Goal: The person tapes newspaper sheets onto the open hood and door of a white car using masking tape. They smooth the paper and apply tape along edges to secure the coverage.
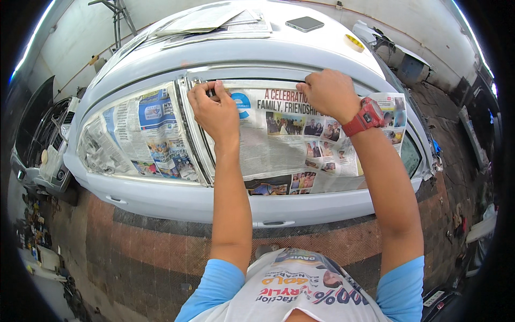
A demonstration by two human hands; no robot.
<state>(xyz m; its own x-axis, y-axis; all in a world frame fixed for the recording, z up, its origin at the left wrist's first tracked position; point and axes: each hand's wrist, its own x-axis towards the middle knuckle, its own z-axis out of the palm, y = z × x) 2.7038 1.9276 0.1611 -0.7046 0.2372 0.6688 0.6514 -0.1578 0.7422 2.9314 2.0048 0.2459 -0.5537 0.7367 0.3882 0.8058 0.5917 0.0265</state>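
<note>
A newspaper sheet [276, 155] covers most of the front side window of a pale, whitish car [322, 212]. At its upper left corner, my left hand [217, 110] is closed in a pinch beside the window pillar; what sits between the fingertips is too small to make out. My right hand [333, 96], with a red watch [370, 117] on the wrist, has its fingers curled at the sheet's top edge, below the roof line. Whatever those fingers grip is hidden. More newspaper [120, 134] covers the rear side window. A strip of dark glass [412, 155] shows past the sheet's right edge.
On the roof lie a pile of newspapers [214, 29], a dark phone-like slab [304, 23] and a yellow tape roll [354, 43]. A door handle [273, 222] juts out below. Another car [51, 139] stands at left, and car parts [394, 45] lie at the back right.
</note>
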